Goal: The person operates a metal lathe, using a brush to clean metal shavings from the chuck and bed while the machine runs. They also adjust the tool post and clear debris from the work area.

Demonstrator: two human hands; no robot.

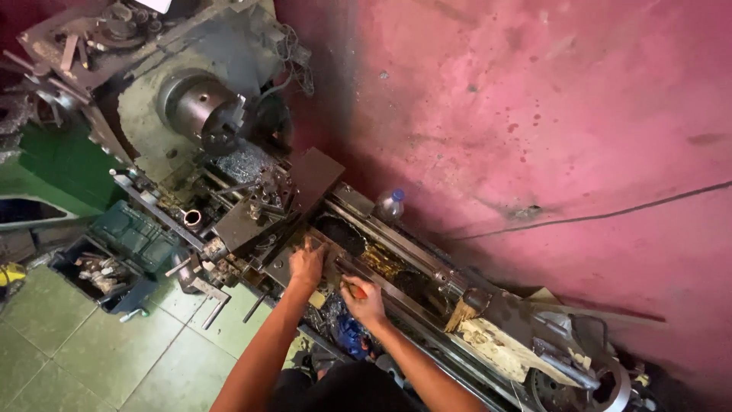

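Lathe bed of grimy grey metal lies under both hands: the left hand rests spread and empty on it, the right hand just beside, curled around a small red-handled tool. Farther up stand the steel chuck and a clear plastic bottle against the pink wall.

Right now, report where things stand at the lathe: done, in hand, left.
Done: brassy chips lie on the lathe bed, so some cutting seems finished. In hand: the left hand rests on the carriage; the right hand grips a small red-tipped object I cannot identify. Left: the chuck looks empty from here, and the chips remain unswept.
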